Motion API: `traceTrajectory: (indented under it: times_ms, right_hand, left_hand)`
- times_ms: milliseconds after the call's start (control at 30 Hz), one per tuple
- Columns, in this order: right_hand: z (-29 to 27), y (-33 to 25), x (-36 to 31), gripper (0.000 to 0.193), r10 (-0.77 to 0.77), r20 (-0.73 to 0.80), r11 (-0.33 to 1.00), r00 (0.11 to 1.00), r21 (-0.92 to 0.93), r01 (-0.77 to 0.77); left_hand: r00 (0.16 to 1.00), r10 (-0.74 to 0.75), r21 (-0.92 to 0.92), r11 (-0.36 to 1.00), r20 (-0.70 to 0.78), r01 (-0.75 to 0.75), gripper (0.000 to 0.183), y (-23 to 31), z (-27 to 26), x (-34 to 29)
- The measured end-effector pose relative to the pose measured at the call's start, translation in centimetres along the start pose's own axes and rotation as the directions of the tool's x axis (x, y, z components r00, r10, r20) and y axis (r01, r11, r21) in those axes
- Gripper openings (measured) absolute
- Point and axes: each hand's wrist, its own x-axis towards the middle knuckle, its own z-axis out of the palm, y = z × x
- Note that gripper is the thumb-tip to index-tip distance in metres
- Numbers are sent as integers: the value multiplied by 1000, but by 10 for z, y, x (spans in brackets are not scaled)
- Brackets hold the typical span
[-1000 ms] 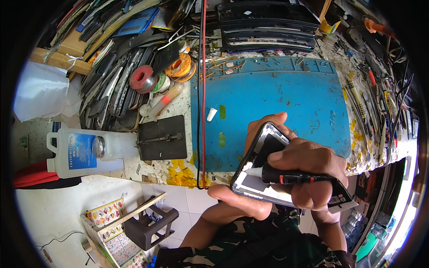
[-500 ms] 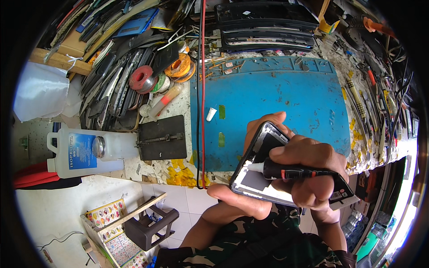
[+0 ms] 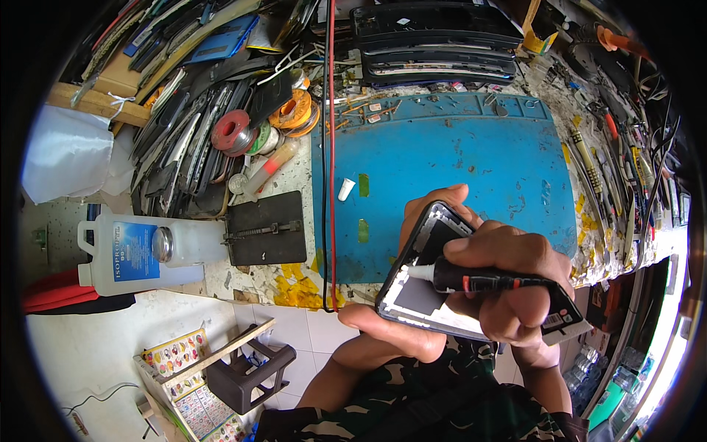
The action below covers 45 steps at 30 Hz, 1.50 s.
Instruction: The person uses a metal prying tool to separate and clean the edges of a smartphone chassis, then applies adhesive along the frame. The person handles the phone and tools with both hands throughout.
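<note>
My left hand [image 3: 398, 335] is wrapped round a phone frame [image 3: 421, 299] from below, thumb along its near edge and fingers behind the far edge. The frame is dark-rimmed, with black and whitish patches inside, and tilted. My right hand [image 3: 508, 258] grips a black glue tube [image 3: 460, 279] lying across the frame. Its white nozzle points left, at the frame's inner edge; I cannot tell whether it touches. Part of the frame is hidden under my right hand. A small white cap [image 3: 346, 189] lies on the blue mat [image 3: 442, 147] beyond.
Red and black cables [image 3: 331, 147] run down across the mat's left side. Solder spools [image 3: 232, 132], a black plate fixture [image 3: 265, 228] and a large plastic bottle [image 3: 136, 250] stand to the left. Stacked dark panels [image 3: 442, 44] lie at the back, and tools [image 3: 589, 158] crowd the right.
The frame and the glue tube's nozzle have shifted very slightly left in view. Both hands keep the same grip.
</note>
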Motion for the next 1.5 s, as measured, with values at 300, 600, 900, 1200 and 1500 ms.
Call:
traceTrajectory:
  times_ms: [300,600,900,1200,1500]
  right_hand:
    - [-9,8,4,30,-113,101,992,988,64,107]
    - [-5,4,0,27,-24,39,999,999,45,22]
    - [-5,6,-2,24,5,32,1000,999,25,-5]
    - [-4,5,-2,23,61,1,998,998,29,-61]
    - [-4,5,-3,25,96,-13,995,995,36,-95]
  left_hand:
    - [998,-49,-8,999,48,49,77,2,-9,2]
    - [1000,23,14,1000,2,-23,86,-1,-3,2]
    - [1000,6,215,977,-28,0,89,-2,-5,1]
    - [997,66,85,994,-29,-64,90,3,2,2]
    - [999,37,4,999,-21,-37,86,6,8,3]
